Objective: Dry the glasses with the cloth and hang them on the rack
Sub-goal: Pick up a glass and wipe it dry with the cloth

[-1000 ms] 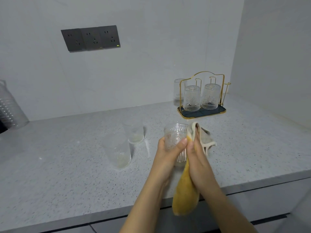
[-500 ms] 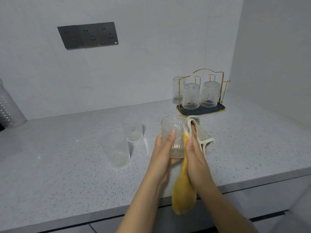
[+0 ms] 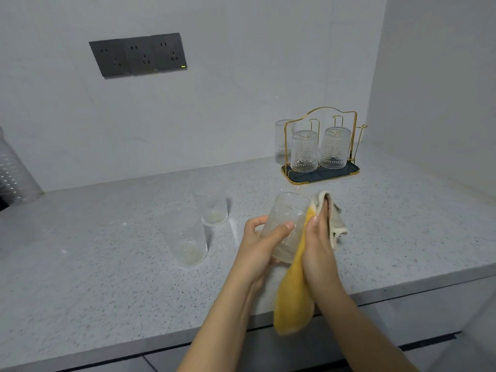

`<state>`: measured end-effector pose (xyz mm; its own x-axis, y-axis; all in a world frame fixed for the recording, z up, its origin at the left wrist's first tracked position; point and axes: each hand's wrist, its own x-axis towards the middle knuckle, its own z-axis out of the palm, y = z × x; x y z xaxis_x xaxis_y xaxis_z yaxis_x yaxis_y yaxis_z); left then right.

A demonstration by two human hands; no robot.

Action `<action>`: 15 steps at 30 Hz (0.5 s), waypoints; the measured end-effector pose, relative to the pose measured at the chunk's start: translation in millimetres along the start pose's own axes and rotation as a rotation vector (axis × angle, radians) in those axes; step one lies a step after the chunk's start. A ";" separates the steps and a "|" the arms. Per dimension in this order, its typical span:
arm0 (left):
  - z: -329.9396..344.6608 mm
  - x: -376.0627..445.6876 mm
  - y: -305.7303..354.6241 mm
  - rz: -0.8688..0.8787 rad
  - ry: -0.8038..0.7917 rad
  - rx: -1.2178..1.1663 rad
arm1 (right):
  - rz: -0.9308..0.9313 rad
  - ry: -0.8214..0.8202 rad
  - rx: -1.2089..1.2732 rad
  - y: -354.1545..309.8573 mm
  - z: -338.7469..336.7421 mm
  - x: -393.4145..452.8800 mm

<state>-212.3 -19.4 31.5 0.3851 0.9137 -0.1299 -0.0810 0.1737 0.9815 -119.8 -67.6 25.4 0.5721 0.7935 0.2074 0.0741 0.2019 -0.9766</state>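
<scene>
My left hand (image 3: 259, 245) grips a patterned clear glass (image 3: 285, 218), held tilted above the counter with its mouth pointing up and away. My right hand (image 3: 319, 242) presses a yellow and beige cloth (image 3: 294, 296) against the glass's right side; the cloth hangs down below my wrist. Two clear glasses stand upright on the counter to the left, a tall glass (image 3: 186, 237) nearer and a short glass (image 3: 212, 209) behind it. The gold wire rack (image 3: 320, 146) with a dark tray stands at the back right and holds two upturned glasses; a third glass (image 3: 281, 138) shows behind its left side.
The speckled grey counter (image 3: 107, 264) runs wall to wall, its front edge just under my forearms. A dark socket panel (image 3: 138, 55) sits on the back wall. A perforated metal container (image 3: 13, 173) stands at the far left. A side wall closes the right.
Both hands have lifted the glass slightly and tilted it, mouth leaning right. My right hand with the cloth has slid along the glass's side.
</scene>
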 end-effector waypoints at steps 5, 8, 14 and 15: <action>-11.4 10.3 18.0 0.108 0.048 0.206 | 0.145 -0.046 -0.024 -2.5 -25.8 22.7; -15.9 22.8 32.4 0.168 0.150 0.248 | 0.138 -0.091 -0.045 -2.3 -30.6 20.3; -11.7 36.4 44.8 0.165 0.117 0.292 | 0.345 -0.216 0.180 2.7 -31.5 26.2; -12.5 38.8 45.6 0.140 0.095 0.300 | 0.359 -0.253 0.226 2.1 -32.2 28.8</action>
<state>-212.6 28.6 69.5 0.3012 0.9535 0.0098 0.1522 -0.0582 0.9866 -76.8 -62.8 27.5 0.3109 0.9446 -0.1057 -0.2863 -0.0130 -0.9580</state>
